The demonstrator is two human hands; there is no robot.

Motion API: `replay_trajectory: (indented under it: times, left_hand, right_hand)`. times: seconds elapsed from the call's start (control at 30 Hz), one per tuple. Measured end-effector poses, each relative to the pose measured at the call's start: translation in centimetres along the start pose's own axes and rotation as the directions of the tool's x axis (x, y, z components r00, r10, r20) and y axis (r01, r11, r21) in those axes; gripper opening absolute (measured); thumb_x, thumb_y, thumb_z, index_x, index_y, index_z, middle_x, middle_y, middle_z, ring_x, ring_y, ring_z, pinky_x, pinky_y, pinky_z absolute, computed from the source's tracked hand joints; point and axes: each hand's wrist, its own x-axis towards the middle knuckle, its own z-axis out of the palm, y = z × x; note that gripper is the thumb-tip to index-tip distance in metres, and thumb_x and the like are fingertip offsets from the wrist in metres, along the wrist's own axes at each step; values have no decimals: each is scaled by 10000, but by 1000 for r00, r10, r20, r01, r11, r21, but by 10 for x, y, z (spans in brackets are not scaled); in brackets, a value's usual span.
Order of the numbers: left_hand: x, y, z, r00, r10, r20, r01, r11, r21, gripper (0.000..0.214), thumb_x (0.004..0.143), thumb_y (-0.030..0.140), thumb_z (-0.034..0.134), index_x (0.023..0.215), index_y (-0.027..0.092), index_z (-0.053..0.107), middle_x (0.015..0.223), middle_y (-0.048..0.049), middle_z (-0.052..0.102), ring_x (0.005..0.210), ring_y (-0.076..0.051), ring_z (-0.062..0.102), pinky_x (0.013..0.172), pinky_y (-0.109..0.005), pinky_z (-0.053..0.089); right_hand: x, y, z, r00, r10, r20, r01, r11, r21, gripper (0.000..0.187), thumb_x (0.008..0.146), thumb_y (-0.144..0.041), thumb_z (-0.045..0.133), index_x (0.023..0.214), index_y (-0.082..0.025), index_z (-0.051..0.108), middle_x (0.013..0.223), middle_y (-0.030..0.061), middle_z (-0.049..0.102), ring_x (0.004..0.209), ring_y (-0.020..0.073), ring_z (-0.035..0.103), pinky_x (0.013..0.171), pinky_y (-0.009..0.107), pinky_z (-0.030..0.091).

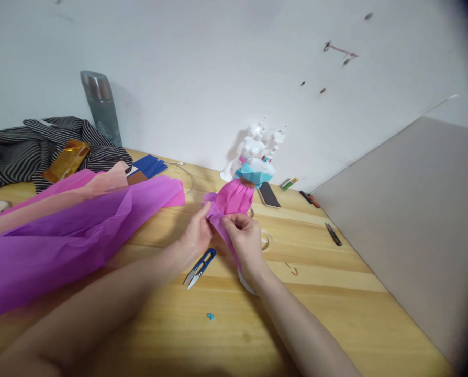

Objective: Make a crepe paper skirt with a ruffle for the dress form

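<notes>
A white figure [253, 146] stands against the wall side of the table, with a light-blue paper collar [256, 173] and a pink paper skirt [236, 198]. My left hand [199, 230] pinches a purple crepe paper strip [219, 222] by the skirt's lower left edge. Close beside it, my right hand [242, 233] grips the same strip between thumb and fingers; its tail hangs down under the palm. Blue thread snips [200, 268] lie on the table just below my left hand. Partly behind my right hand is a tape roll [266, 240].
Large purple paper sheets [61, 246] cover the left side, near a striped cloth [18, 146] and a tall bottle [102, 104]. A phone [269, 195] lies behind the skirt. A utility knife [333, 234] rests near the right partition [407, 220]. A blue scrap [210, 317] lies in front.
</notes>
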Motion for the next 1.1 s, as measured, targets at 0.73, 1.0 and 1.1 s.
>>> replay_trajectory:
  times: [0.73,1.0,1.1]
  left_hand:
    - [0,-3,-4,998,-26,-65,28,999,21,54,769,209,624,798,176,654,714,-5,674,646,-140,608,699,-260,487]
    - [0,-2,-2,998,-5,-60,5,1000,16,134,786,269,622,845,168,688,801,-28,713,760,-162,628,771,-272,481]
    - [1,-3,-4,999,15,-39,-13,999,34,144,762,306,666,789,166,688,779,-37,706,760,-169,625,762,-275,473]
  right_hand:
    - [-4,-3,2,999,38,-14,-37,998,41,219,707,-334,623,612,-137,604,537,-15,525,476,86,405,452,204,318]
    - [2,3,3,998,39,-44,-38,999,25,208,694,-322,614,596,-138,604,535,-11,535,477,94,421,470,217,345]
    - [2,4,3,998,41,-44,-40,999,19,209,692,-324,613,597,-138,607,529,-12,535,471,94,415,459,216,336]
